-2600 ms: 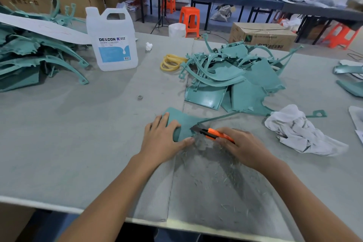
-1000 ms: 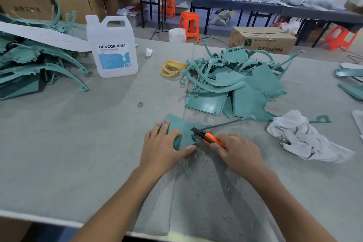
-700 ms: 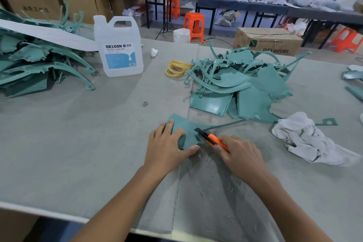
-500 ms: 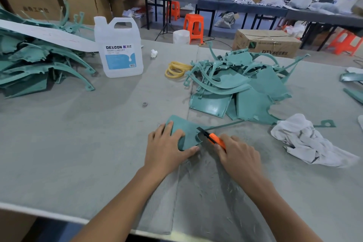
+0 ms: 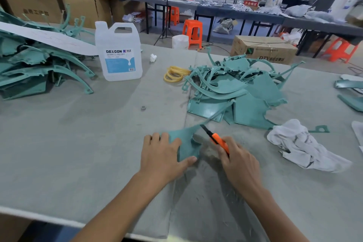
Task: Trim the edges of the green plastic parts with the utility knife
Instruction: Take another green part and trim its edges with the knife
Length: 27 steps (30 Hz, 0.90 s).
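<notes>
A green plastic part (image 5: 186,143) lies near the table's front, its thin arm lifted and reaching up to the right. My left hand (image 5: 163,155) presses on it and grips its near edge with the thumb. My right hand (image 5: 237,161) holds an orange utility knife (image 5: 216,138), its dark blade tip touching the part's upper edge where the thin arm starts. A heap of green parts (image 5: 235,92) lies behind, to the right. Another heap of green parts (image 5: 35,68) fills the far left.
A white DEXCON jug (image 5: 118,53) stands at the back left of the grey table (image 5: 78,143). Yellow bands (image 5: 174,74) lie beside the right heap. A white rag (image 5: 302,147) lies at the right. Plastic shavings (image 5: 208,192) litter the mat under my hands. A small ring (image 5: 143,107) lies mid-table.
The part has turned under my left hand and its thin arm now rises off the table. The knife has swung more upright, its blade moved to the arm's base.
</notes>
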Available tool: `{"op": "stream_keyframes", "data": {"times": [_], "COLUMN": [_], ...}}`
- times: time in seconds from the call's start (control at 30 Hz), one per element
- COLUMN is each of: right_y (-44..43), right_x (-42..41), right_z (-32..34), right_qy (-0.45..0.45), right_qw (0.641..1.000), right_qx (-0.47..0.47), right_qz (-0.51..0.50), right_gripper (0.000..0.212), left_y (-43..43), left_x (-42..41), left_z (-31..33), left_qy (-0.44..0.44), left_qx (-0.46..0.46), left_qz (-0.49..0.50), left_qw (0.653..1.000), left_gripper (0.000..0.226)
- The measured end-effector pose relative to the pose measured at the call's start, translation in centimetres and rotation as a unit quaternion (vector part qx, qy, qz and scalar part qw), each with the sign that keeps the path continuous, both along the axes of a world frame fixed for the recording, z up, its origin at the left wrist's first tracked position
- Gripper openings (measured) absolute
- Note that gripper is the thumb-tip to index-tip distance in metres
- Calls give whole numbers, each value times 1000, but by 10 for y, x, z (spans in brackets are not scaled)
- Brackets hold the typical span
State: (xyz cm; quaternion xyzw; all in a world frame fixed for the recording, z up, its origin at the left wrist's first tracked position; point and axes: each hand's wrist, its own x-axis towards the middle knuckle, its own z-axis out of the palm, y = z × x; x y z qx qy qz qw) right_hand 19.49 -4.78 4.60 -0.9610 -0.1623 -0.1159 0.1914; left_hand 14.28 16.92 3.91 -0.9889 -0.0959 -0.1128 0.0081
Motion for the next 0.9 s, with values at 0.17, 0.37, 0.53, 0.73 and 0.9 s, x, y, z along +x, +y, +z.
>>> {"op": "stream_keyframes", "data": {"times": [0.17,0.37,0.53,0.73,0.9], "right_y": [-1,-1,4,-1,-6], "right_x": [0,3,5,-10,-20], "right_z": [1,-1,6,13,12], "right_qy": [4,13,54,78,74], "right_qw": [1000,998,993,984,983], "right_qx": [-19,-40,-70,-94,-117], "right_qz": [0,40,77,128,119], "right_gripper": [27,30,37,35,37], "left_y": [7,9,3,-9,-12], "left_x": [21,22,8,-20,-30], "left_z": [17,5,4,2,0], "left_qy": [91,95,96,98,74], "left_qx": [-63,-111,-99,-104,-94], "left_qz": [-73,-103,-91,-73,-70], "left_qw": [991,984,986,987,990], "left_gripper": [104,107,110,111,111]}}
